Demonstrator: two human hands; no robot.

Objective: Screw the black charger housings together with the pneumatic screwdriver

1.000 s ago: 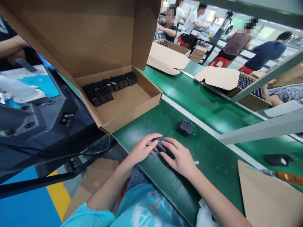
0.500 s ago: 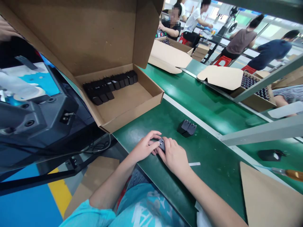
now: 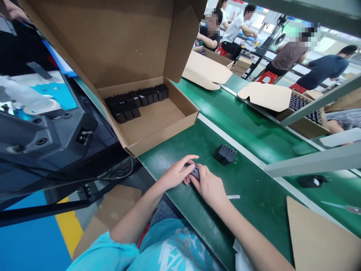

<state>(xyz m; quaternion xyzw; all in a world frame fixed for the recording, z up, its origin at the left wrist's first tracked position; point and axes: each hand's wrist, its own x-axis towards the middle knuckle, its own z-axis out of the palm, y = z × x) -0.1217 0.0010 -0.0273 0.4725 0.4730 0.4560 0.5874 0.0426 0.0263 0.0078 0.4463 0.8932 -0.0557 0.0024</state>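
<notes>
Both hands meet over a small black charger plug (image 3: 194,172) on the green conveyor belt (image 3: 254,188). My left hand (image 3: 177,174) pinches it from the left, and my right hand (image 3: 208,184) closes round it from the right, hiding most of it. Two more black plugs (image 3: 225,154) lie side by side on the belt just beyond my hands. An open cardboard box (image 3: 158,124) stands to the upper left, with several black plugs (image 3: 135,103) lined up along its back wall.
A dark machine housing (image 3: 42,143) with cables fills the left. A flat cardboard sheet (image 3: 316,237) lies at the lower right, with a small black item (image 3: 311,181) beyond it. Other boxes (image 3: 205,69) and several seated people are across the far belt. A grey metal rail (image 3: 310,162) crosses the right.
My right hand's fingers have curled in from flat and closed on the plug against my left hand. The view has shifted slightly; the plugs on the belt stay put.
</notes>
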